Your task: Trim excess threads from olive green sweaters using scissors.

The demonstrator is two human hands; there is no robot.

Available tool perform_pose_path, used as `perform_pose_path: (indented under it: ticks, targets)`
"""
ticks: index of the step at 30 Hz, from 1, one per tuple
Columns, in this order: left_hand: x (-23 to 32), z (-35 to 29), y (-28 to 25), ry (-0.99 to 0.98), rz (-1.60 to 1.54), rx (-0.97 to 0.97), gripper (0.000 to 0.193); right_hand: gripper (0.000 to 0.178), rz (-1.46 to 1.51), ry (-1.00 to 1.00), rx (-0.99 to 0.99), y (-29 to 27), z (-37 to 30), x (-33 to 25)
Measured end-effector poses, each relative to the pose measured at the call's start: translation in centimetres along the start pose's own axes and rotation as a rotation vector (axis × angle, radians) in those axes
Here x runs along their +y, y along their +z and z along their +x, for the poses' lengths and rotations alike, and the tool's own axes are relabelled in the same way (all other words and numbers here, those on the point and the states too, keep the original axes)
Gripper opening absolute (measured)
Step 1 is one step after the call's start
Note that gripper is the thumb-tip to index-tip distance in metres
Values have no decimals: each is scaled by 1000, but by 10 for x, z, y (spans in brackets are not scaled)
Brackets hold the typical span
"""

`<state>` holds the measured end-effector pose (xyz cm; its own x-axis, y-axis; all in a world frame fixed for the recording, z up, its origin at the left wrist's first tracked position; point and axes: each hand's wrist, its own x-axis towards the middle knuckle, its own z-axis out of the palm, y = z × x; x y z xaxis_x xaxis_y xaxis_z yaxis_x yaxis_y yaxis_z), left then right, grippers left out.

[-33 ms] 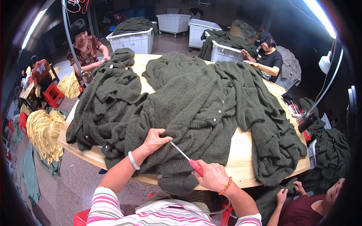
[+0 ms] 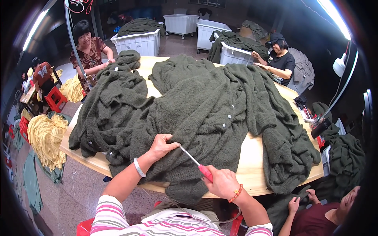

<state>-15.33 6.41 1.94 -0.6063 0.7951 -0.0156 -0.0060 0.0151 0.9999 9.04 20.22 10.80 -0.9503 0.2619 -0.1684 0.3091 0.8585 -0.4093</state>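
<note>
A dark green knitted cardigan (image 2: pixel 189 104) with small shiny buttons lies rumpled on the wooden table in front of me. My left hand (image 2: pixel 162 147) pinches a fold at its near side, thumb and fingers pressed together on the knit. In my right hand (image 2: pixel 223 183) is a pink-handled tool (image 2: pixel 205 172) with a thin metal shaft, slanting up and left. Its tip meets the knit beside my left fingertips; the tip's shape is too small to make out.
More dark green knitwear (image 2: pixel 114 94) covers the left of the pale wooden table (image 2: pixel 254 157), with a long piece (image 2: pixel 281 145) on the right. Co-workers sit around the table, one close at lower right. White bins (image 2: pixel 143 45) stand behind; a yellow garment heap (image 2: pixel 49 135) is at left.
My right hand and the pink-handled tool have shifted very slightly right and down. My left hand keeps its place on the knit.
</note>
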Motion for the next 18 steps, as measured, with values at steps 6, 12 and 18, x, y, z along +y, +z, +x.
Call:
perform_pose_path:
  ticks: [6,12,18]
  targets:
    - [-9,2,-5,87,170,-5,9,33,-1,-4,-42,-1,0,-3]
    - [0,-5,-9,12,161,-46,15,33,29,8,-1,2,4,-2]
    - [24,-27,-14,-258,-159,-33,24,36,96,24,125,-1,-4,12]
